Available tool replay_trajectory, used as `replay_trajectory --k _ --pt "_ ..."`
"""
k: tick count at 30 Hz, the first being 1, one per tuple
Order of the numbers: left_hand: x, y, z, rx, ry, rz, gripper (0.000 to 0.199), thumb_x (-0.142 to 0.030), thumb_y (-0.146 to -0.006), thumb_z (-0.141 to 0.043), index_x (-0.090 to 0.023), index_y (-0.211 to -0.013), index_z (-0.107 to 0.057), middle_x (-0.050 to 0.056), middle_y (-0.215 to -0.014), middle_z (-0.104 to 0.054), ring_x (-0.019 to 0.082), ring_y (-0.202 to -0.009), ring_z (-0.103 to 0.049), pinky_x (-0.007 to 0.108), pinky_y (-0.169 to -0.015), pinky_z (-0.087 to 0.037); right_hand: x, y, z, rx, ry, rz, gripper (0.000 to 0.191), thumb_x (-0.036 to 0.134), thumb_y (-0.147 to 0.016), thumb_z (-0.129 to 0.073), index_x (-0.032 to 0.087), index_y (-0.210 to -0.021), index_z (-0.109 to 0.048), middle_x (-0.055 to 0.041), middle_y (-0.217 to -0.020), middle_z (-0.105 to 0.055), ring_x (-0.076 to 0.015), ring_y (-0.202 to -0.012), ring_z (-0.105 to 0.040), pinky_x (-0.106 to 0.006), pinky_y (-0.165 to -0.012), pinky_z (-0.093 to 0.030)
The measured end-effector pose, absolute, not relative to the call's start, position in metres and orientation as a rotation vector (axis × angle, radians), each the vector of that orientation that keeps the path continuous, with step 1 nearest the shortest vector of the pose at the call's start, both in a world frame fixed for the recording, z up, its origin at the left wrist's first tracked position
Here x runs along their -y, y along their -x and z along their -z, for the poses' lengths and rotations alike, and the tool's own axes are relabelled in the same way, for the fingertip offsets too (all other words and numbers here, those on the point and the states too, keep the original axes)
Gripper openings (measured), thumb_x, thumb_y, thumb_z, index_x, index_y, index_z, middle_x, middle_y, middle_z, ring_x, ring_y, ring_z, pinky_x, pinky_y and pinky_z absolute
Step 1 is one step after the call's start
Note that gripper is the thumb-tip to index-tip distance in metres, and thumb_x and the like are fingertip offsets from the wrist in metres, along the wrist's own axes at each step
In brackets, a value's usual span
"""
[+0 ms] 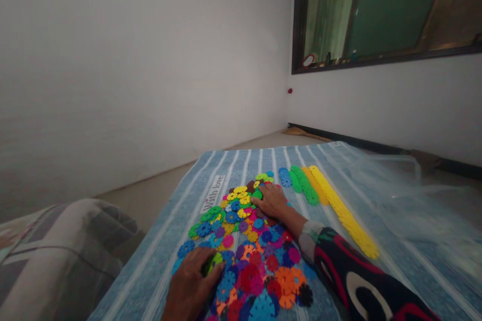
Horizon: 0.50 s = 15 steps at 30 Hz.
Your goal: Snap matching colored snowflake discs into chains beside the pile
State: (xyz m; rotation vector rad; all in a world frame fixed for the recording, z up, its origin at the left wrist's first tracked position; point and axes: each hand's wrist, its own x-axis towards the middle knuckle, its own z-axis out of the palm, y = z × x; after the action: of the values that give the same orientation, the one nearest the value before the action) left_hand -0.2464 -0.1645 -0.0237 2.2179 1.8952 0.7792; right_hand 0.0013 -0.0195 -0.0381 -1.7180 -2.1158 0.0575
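A pile of colourful notched plastic discs (246,251), like snowflake building discs, spreads over the striped cloth. My left hand (193,278) rests at the pile's near left side, its thumb and fingers curled around lime-green discs (215,262). Farther off, my right hand (274,200) stretches across the pile, thumb and fingertips closed on a green disc (258,194). Right of the pile lie overlapping rows of sorted discs: a long yellow row (346,215), an orange-yellow row (315,185), a green row (304,185) and a short blue row (285,177).
A blue-and-white striped cloth (169,230) covers the table. At the right stands a clear plastic container (425,205). Draped grey fabric (71,246) is at the lower left. White walls (150,60) and a dark-framed window (391,10) rise behind.
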Motion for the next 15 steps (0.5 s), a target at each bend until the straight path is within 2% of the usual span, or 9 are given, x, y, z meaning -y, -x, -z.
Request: replay_trajectory --k 8,15 --pt "0.165 0.245 0.019 -1.872 -2.191 -0.785 0.028 -0.05 -0.076 -0.06 -0.025 -0.084 -0.073 0.003 -0.089 -0.075 0.023 -0.087 -0.069 0.033 -0.08 -0.055 0.039 0.014 0.03 2.154 1.571 -0.064 0.047 0.056 -0.095 -0.045 0.016 -0.107 -0.067 -0.0148 -0.11 -0.066 -0.0271 -0.107 -0.058 -0.037 -0.089 -0.041" --pt "0.164 0.248 0.023 -1.922 -2.137 -0.762 0.033 -0.052 -0.074 -0.061 -0.025 -0.087 -0.075 0.005 -0.094 -0.076 0.026 -0.092 -0.07 0.037 -0.085 -0.056 0.014 0.0 0.033 1.919 1.866 -0.002 0.047 0.059 -0.093 -0.046 0.021 -0.109 -0.069 -0.0166 -0.111 -0.067 -0.0287 -0.106 -0.059 -0.04 -0.087 -0.042"
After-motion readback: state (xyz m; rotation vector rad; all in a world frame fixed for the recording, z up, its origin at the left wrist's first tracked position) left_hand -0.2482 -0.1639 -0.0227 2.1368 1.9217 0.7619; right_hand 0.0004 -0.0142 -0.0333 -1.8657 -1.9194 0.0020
